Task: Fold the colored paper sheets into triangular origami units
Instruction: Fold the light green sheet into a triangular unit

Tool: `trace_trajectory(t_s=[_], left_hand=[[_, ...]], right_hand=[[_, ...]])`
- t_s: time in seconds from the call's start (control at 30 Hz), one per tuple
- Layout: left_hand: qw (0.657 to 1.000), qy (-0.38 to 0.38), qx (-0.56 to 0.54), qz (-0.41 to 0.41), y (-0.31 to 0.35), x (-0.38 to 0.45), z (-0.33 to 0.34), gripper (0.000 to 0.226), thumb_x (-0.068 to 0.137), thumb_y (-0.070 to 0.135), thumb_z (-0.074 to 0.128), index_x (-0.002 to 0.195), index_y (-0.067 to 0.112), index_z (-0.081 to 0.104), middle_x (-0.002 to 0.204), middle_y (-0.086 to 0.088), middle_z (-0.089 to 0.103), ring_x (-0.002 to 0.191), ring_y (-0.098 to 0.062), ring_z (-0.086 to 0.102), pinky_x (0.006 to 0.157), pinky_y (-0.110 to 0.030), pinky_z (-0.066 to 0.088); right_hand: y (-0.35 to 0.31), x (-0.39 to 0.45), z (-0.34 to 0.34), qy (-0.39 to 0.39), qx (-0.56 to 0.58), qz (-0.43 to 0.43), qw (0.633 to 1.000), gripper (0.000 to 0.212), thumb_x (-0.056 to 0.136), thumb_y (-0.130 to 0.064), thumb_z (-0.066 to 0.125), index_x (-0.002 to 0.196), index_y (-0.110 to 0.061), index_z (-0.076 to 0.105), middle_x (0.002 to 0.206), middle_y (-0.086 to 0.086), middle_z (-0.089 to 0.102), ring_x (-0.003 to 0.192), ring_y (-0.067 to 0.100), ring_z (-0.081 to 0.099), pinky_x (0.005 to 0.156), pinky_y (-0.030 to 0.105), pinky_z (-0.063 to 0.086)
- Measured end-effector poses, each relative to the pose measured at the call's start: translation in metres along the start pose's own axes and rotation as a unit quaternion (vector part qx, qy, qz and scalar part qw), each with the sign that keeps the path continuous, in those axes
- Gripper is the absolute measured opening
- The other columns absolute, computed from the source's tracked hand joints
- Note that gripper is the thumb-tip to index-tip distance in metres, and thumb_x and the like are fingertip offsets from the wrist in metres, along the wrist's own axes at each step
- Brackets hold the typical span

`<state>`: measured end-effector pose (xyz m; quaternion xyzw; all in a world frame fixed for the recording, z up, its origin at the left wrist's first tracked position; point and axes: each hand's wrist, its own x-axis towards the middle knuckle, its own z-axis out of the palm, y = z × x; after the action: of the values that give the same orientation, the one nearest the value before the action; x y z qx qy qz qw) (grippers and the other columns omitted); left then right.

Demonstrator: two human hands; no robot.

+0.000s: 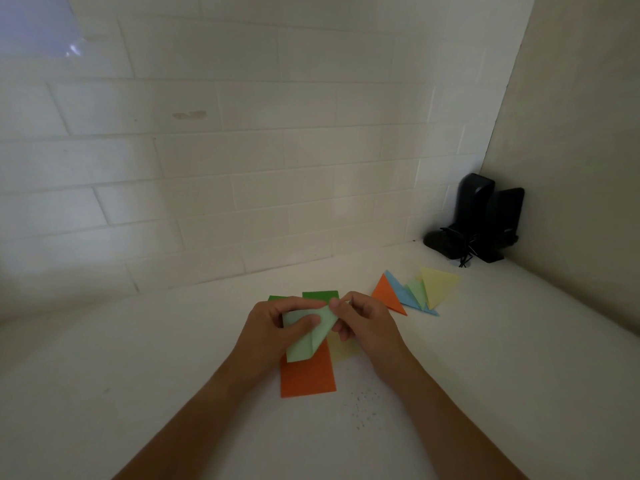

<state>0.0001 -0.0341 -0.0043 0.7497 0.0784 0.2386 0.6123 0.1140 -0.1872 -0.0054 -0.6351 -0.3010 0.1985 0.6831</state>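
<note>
A pale green paper sheet (310,336), partly folded, is held above the white table between both hands. My left hand (277,327) grips its left side with the thumb on top. My right hand (360,322) pinches its upper right corner. Under it lies an orange sheet (308,377), with a dark green sheet (320,294) behind and a pale yellow sheet (343,349) to the right, partly hidden by my hands. Folded triangles lie at the back right: orange (388,295), blue (401,292), light green (416,289) and yellow (438,284).
The white table (173,358) meets a white tiled wall (242,168) behind and a beige wall on the right. Two black speakers (485,220) with a cable stand in the back right corner. Dark specks dot the table in front of the orange sheet.
</note>
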Motion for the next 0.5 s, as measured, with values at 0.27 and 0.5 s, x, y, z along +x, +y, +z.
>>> trace_trajectory(t_s=[0.27, 0.5], left_hand=[[1.000, 0.005, -0.013, 0.004, 0.0004, 0.0011, -0.0003, 0.022, 0.091, 0.009, 0.075, 0.103, 0.025, 0.083, 0.102, -0.002, 0.079, 0.096, -0.026, 0.073, 0.080, -0.034, 0.058], [1.000, 0.002, 0.001, 0.003, -0.0020, 0.0026, -0.0017, 0.020, 0.092, 0.008, 0.075, 0.105, 0.022, 0.082, 0.102, -0.004, 0.078, 0.097, -0.030, 0.072, 0.080, -0.037, 0.057]], right_hand=[[0.0010, 0.0005, -0.0008, 0.003, -0.004, -0.010, 1.000, 0.031, 0.104, -0.020, 0.059, 0.081, -0.001, 0.067, 0.068, 0.007, 0.064, 0.060, 0.016, 0.055, 0.060, 0.021, 0.046], [0.0046, 0.0015, -0.0003, 0.008, -0.024, -0.023, 0.999, 0.030, 0.104, -0.020, 0.059, 0.078, -0.006, 0.066, 0.066, 0.003, 0.065, 0.060, 0.014, 0.055, 0.062, 0.021, 0.046]])
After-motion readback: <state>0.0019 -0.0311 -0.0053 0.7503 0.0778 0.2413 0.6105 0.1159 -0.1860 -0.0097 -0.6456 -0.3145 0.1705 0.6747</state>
